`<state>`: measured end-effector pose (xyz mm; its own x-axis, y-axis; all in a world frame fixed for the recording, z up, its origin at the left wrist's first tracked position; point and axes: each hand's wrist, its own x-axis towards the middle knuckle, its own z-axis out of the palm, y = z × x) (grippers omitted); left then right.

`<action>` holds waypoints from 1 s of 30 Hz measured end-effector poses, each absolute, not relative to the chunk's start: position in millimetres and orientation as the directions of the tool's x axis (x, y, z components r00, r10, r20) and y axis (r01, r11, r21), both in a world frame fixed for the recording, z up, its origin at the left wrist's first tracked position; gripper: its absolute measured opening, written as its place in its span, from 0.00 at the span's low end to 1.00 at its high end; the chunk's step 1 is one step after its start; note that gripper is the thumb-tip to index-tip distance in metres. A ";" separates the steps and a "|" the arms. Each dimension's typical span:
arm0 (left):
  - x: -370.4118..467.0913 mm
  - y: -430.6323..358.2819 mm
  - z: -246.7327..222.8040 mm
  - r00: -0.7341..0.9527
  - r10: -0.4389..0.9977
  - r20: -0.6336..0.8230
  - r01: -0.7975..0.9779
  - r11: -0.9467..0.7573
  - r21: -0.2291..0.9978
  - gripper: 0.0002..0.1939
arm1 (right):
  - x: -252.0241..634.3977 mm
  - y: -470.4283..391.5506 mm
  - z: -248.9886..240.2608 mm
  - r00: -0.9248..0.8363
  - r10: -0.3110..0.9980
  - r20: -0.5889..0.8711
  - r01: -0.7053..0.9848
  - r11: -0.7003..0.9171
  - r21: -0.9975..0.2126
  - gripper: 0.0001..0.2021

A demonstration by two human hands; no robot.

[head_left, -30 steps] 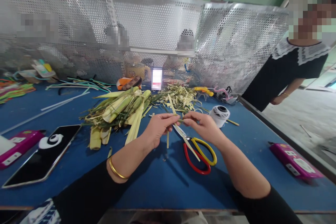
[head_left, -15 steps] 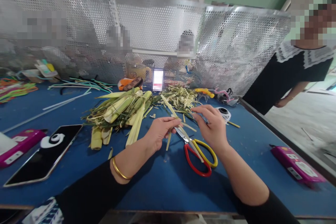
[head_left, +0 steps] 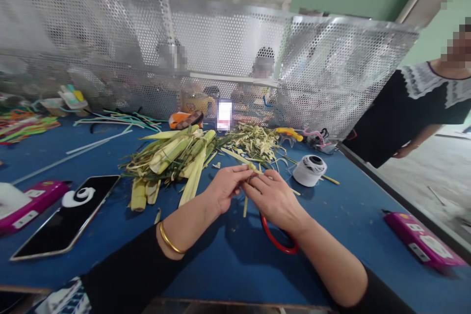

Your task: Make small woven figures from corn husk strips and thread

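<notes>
My left hand (head_left: 225, 187) pinches a small folded piece of pale green husk strip (head_left: 251, 167) at the table's middle. Against it, my right hand (head_left: 274, 198) has its fingers closed on the same strip, and the two hands touch or nearly touch. Strip ends stick out to the upper left and hang below the fingers. Under my right hand lie scissors, of which mainly the red handle (head_left: 279, 243) shows. Left of the hands is a heap of green husks (head_left: 172, 157); beyond them is a pile of shredded strips (head_left: 253, 140).
A white thread spool (head_left: 309, 171) stands right of my hands. A dark phone (head_left: 69, 221) and a magenta case (head_left: 39, 203) lie left, another magenta case (head_left: 421, 238) right. A lit phone (head_left: 224, 115) leans at the perforated screen (head_left: 228, 34). A person (head_left: 390, 113) stands beyond the right edge.
My right hand has moved left and down to meet my left hand, closing on the strip and covering much of the scissors. The spool now shows fully. The view has shifted slightly.
</notes>
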<state>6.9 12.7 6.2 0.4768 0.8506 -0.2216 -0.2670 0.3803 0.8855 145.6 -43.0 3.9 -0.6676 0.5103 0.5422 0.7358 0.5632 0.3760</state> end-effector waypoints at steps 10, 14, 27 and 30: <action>5.8 11.1 8.8 0.418 0.885 -0.206 -0.272 0.339 0.901 0.09 | 137.6 -48.3 -1.8 -0.680 0.378 0.629 0.674 0.660 0.332 0.16; 4.7 12.4 10.3 0.389 0.896 -0.212 -0.248 0.324 0.913 0.10 | 140.8 -48.9 1.7 -0.568 0.406 0.716 0.743 0.627 0.233 0.10; 7.0 11.8 10.5 0.242 0.955 -0.171 -0.170 0.215 0.962 0.11 | 155.0 -42.6 3.1 -0.330 0.708 0.624 0.864 0.493 -0.102 0.17; 6.2 14.1 10.9 0.267 0.945 -0.189 -0.176 0.240 0.955 0.09 | 159.0 -42.2 8.5 -0.307 0.776 0.551 0.762 0.547 -0.346 0.18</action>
<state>6.2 14.1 10.9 0.2669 0.9451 -0.1886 -0.1756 0.2401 0.9547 159.0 -42.2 8.5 -0.3072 0.7761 0.5507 0.7620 0.5472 -0.3462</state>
